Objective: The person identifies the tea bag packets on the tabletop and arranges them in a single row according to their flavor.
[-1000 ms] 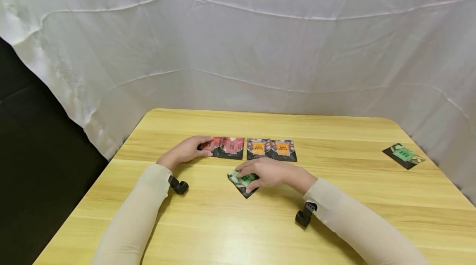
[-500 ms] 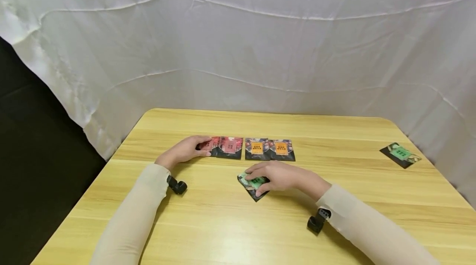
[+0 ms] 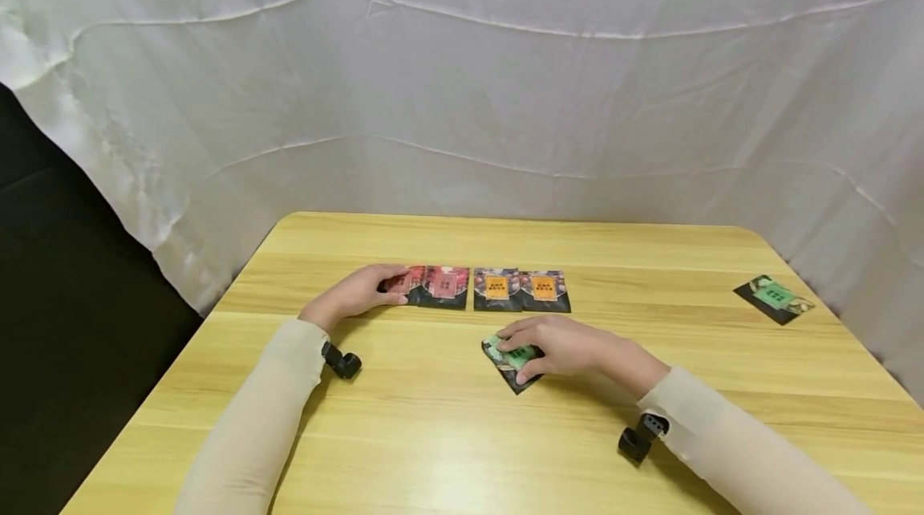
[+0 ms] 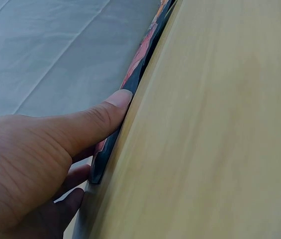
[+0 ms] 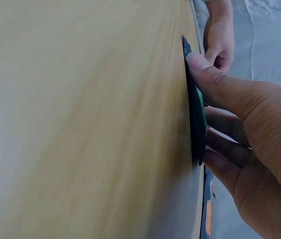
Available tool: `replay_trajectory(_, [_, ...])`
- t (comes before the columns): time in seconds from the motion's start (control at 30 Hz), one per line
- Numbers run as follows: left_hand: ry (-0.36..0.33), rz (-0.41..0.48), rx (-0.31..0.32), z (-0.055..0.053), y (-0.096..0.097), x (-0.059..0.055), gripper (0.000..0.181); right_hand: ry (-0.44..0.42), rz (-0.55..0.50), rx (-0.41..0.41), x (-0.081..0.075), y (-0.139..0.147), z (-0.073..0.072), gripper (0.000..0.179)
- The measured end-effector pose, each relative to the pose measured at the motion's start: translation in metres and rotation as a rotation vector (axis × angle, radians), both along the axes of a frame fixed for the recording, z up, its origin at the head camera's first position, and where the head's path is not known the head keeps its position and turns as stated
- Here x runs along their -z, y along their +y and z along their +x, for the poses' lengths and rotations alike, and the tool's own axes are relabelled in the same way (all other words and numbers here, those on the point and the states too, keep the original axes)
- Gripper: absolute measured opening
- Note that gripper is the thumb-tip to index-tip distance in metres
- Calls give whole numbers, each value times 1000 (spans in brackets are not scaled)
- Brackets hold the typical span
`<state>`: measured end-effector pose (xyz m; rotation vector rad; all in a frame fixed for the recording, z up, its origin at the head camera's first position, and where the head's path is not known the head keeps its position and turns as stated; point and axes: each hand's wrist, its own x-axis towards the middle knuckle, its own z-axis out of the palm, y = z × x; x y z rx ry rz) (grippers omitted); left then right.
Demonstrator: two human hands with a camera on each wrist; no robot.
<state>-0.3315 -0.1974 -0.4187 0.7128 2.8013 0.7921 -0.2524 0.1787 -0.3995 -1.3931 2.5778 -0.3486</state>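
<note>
My left hand (image 3: 356, 290) rests at the left end of a pair of flat black sachets with red labels, its thumb at the near edge of the leftmost red sachet (image 3: 413, 284). Its fingers partly cover that sachet; the second red sachet (image 3: 445, 288) overlaps it on the right. Nearer to me, my right hand (image 3: 566, 344) holds a green-labelled sachet (image 3: 518, 358) flat on the table, set at a slant. In the right wrist view its thumb presses the near part of the green sachet (image 5: 196, 119), with the fingertips at the far side.
Two orange-labelled sachets (image 3: 496, 290) lie side by side, right of the red ones in the same row. Another green-labelled sachet (image 3: 776, 299) lies slanted near the right edge of the wooden table (image 3: 404, 435). A pale cloth (image 3: 462, 98) hangs behind the table.
My right hand has slid the green sachet to the right and slightly toward me. My left hand stays on the red sachet.
</note>
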Motion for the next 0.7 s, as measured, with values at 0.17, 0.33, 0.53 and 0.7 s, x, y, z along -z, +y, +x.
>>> replay_trajectory(0.17, [-2, 0, -1, 0, 1, -1, 69, -9, -13, 24, 0, 11, 5, 55])
replay_trajectory(0.33, [7, -9, 6, 0, 1, -2, 69, 1, -33, 40, 0, 23, 8, 56])
replay_trajectory(0.53, [4, -11, 7, 0, 0, -1, 70, -3, -40, 89, 1, 37, 12, 57])
replay_trajectory(0.7, [-3, -2, -3, 1, -1, 1, 69, 14, -45, 101, 2, 45, 15, 56])
